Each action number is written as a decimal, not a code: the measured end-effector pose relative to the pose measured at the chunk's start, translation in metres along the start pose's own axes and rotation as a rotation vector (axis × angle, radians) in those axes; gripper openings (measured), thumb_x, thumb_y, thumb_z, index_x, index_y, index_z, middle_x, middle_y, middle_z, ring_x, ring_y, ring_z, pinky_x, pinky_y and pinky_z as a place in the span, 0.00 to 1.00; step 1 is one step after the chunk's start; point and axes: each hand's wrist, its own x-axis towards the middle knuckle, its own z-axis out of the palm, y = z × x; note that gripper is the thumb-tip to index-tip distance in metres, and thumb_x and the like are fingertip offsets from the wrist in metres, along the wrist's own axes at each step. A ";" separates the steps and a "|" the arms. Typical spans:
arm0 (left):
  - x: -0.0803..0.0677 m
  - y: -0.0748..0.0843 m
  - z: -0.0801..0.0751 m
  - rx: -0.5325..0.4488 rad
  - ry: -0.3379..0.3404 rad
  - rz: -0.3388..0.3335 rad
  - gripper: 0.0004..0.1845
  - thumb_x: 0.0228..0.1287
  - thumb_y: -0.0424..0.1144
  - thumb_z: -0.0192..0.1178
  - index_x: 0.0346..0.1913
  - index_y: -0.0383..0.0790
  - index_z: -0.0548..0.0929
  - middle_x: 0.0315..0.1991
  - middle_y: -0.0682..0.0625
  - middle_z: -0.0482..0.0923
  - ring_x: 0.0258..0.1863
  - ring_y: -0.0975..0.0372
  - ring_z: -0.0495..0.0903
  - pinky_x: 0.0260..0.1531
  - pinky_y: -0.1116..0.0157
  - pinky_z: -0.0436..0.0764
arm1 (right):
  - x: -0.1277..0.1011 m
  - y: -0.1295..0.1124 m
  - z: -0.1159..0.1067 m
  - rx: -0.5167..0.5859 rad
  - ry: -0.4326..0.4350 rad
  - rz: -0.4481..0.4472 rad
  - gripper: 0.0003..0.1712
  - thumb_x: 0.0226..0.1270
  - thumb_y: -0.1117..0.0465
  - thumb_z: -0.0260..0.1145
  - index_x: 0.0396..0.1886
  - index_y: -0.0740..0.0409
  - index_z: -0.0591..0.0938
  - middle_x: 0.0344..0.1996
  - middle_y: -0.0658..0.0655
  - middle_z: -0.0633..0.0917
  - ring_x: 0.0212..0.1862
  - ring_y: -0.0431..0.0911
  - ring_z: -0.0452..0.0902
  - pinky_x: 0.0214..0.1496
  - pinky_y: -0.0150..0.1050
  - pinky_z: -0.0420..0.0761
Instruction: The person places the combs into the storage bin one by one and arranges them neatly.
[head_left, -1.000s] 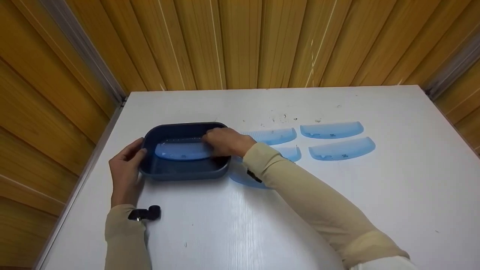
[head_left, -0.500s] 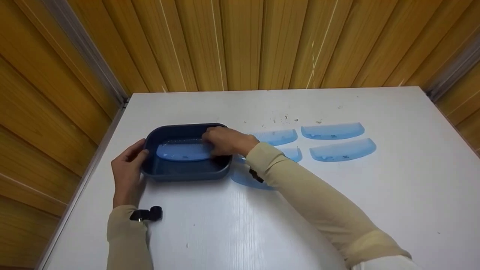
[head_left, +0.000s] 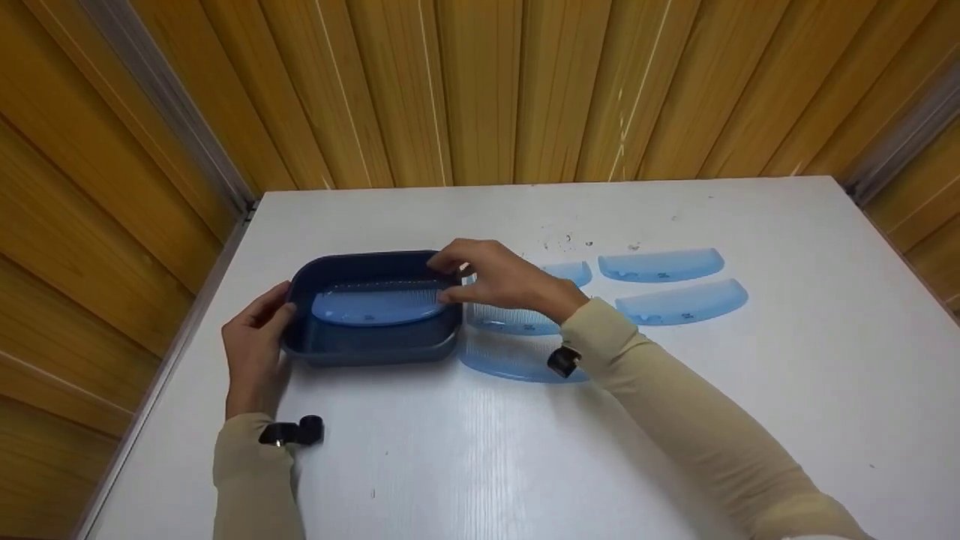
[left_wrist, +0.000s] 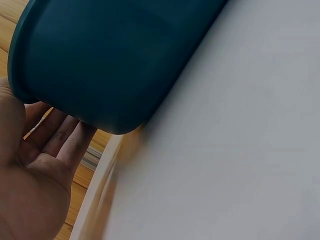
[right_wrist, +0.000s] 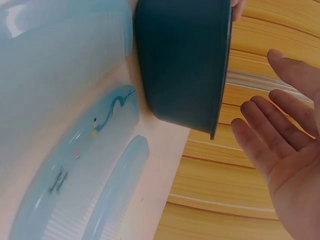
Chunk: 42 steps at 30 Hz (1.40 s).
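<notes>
A blue comb [head_left: 375,308] lies flat inside a dark blue plastic basin [head_left: 375,354]. My left hand [head_left: 253,349] grips the basin's left end; in the left wrist view the thumb is at the rim and the fingers lie against the outer wall. Over the basin's right rim, my right hand [head_left: 499,277] is apart from the comb, thumb and fingers spread. The right wrist view shows this hand [right_wrist: 285,135] with nothing in it, beside the basin [right_wrist: 185,65]. Partly under the right hand and wrist are more blue combs, including a front one [head_left: 517,360] and a middle one [head_left: 517,319].
Two further combs lie at the right of the white table [head_left: 420,450], a rear one [head_left: 661,266] and a nearer one [head_left: 682,304]. Dark specks mark the tabletop behind the combs. Wood-patterned panels [head_left: 480,90] stand behind the table.
My right hand has let go of the comb in the basin, opened its fingers and moved right and up to the rim. The left hand keeps its hold on the basin.
</notes>
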 end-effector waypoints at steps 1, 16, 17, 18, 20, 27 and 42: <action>0.000 0.000 0.000 -0.001 0.001 -0.003 0.20 0.77 0.35 0.64 0.68 0.42 0.85 0.64 0.49 0.84 0.61 0.62 0.77 0.60 0.74 0.77 | -0.006 0.000 -0.001 0.016 0.008 0.000 0.28 0.69 0.63 0.78 0.65 0.67 0.81 0.61 0.64 0.84 0.62 0.56 0.81 0.65 0.51 0.81; -0.002 0.000 0.000 -0.065 -0.011 -0.055 0.20 0.77 0.35 0.64 0.69 0.45 0.85 0.67 0.50 0.81 0.66 0.61 0.75 0.65 0.71 0.75 | -0.084 0.018 -0.017 -0.023 0.064 0.021 0.26 0.68 0.62 0.79 0.63 0.61 0.83 0.57 0.58 0.85 0.59 0.59 0.84 0.63 0.57 0.82; -0.002 0.000 -0.001 -0.065 -0.013 -0.060 0.20 0.77 0.36 0.64 0.69 0.45 0.85 0.67 0.50 0.81 0.67 0.60 0.75 0.65 0.71 0.75 | -0.088 0.019 -0.019 -0.028 0.065 0.023 0.26 0.67 0.62 0.79 0.63 0.61 0.83 0.57 0.58 0.85 0.59 0.59 0.84 0.63 0.57 0.83; -0.002 0.000 -0.001 -0.068 -0.014 -0.064 0.20 0.78 0.36 0.64 0.69 0.45 0.84 0.67 0.50 0.81 0.67 0.60 0.74 0.65 0.71 0.75 | -0.093 0.021 -0.020 -0.032 0.067 0.028 0.26 0.67 0.62 0.79 0.63 0.61 0.83 0.57 0.58 0.85 0.59 0.59 0.84 0.63 0.56 0.83; -0.003 0.001 -0.001 -0.064 -0.015 -0.070 0.20 0.78 0.37 0.63 0.69 0.46 0.84 0.68 0.50 0.81 0.68 0.60 0.74 0.66 0.71 0.74 | -0.102 0.025 -0.023 -0.040 0.071 0.038 0.26 0.67 0.63 0.79 0.62 0.61 0.83 0.57 0.59 0.86 0.58 0.60 0.84 0.63 0.56 0.83; -0.008 -0.001 0.000 -0.063 -0.004 -0.070 0.20 0.78 0.37 0.64 0.69 0.46 0.85 0.67 0.50 0.81 0.68 0.60 0.74 0.66 0.71 0.74 | -0.133 0.040 -0.032 -0.047 0.088 0.070 0.26 0.65 0.65 0.80 0.61 0.62 0.83 0.58 0.63 0.85 0.58 0.62 0.84 0.62 0.58 0.83; -0.010 -0.006 0.005 -0.061 0.003 -0.015 0.20 0.77 0.36 0.64 0.68 0.40 0.84 0.64 0.47 0.83 0.62 0.61 0.76 0.60 0.74 0.76 | -0.171 0.064 -0.051 -0.085 0.163 0.186 0.25 0.66 0.65 0.79 0.61 0.62 0.84 0.56 0.63 0.87 0.58 0.60 0.84 0.63 0.58 0.82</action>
